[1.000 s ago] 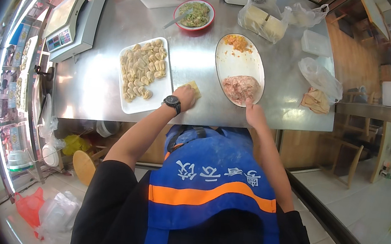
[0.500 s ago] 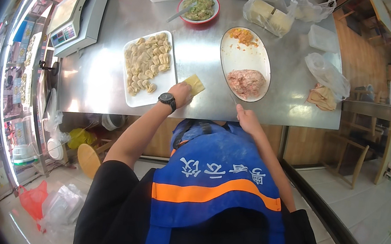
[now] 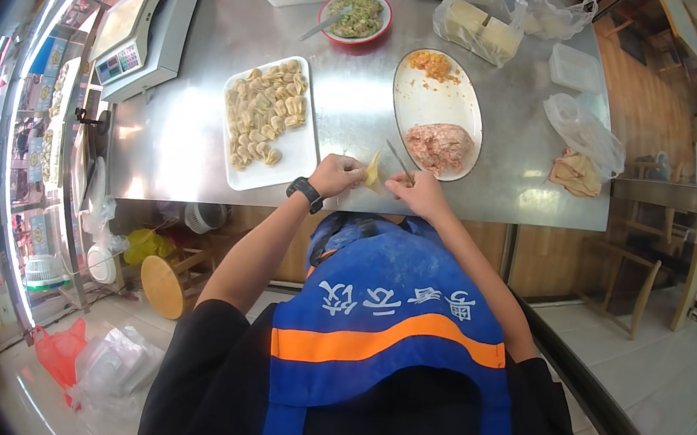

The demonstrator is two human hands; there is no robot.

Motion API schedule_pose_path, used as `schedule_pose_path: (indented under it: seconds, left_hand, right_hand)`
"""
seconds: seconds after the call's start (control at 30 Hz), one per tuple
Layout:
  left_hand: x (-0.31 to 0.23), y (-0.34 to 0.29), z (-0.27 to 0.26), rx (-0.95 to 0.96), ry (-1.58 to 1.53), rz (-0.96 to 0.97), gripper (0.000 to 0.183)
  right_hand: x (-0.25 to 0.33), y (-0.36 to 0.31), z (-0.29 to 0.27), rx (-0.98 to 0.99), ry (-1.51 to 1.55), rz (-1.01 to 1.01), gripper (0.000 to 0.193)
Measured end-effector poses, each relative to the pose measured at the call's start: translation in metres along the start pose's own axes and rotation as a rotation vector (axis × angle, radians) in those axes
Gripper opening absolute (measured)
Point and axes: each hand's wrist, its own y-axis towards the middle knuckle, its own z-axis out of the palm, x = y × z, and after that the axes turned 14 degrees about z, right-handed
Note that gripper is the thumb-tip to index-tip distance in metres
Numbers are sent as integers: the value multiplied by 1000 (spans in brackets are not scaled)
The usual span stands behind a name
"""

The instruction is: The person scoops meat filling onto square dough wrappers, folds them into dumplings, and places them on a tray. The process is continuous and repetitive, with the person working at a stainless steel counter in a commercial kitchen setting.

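At the front edge of the steel table, my left hand (image 3: 339, 176) pinches a thin yellow dough wrapper (image 3: 374, 173), now partly folded and standing up. Close beside it, my right hand (image 3: 421, 194) grips a thin metal filling spatula (image 3: 399, 159) that points up and to the left. Its fingertips reach the wrapper's near right edge. Just beyond that hand lies an oval white plate (image 3: 436, 104) with a mound of pink minced meat (image 3: 439, 148) and some orange chopped filling (image 3: 433, 65). Left of my hands, a white tray (image 3: 259, 175) carries rows of folded wontons (image 3: 264, 110).
A red-rimmed bowl of green filling (image 3: 355, 18) with a spoon stands farther back. Bagged yellow wrapper stacks (image 3: 482, 31) lie at the back right. A scale (image 3: 130, 39) occupies the left end; a clear plastic tub (image 3: 576, 69) and a tan cloth (image 3: 575, 173) are at the right.
My left hand has moved right with the wrapper, which has gone from flat to folded. My right hand has come left to meet it, spatula still held.
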Motion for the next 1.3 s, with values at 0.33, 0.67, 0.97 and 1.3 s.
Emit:
schedule_pose_path:
  seconds: [0.33, 0.67, 0.97, 1.3]
  left_hand:
    - [-18, -9, 16, -21, 7, 94, 24]
    - [27, -44, -10, -633, -1130, 117, 29]
    - [10, -51, -44, -651, -1561, 366, 55]
    - [-14, 20, -61, -423, -1006, 269, 39]
  right_hand:
    - [-6, 17, 7, 52, 70, -60, 20]
    - [-3, 18, 14, -23, 227, 11, 27]
    - [-31, 7, 7, -90, -193, 122, 40]
    - [-61, -25, -58, -173, -135, 160, 50]
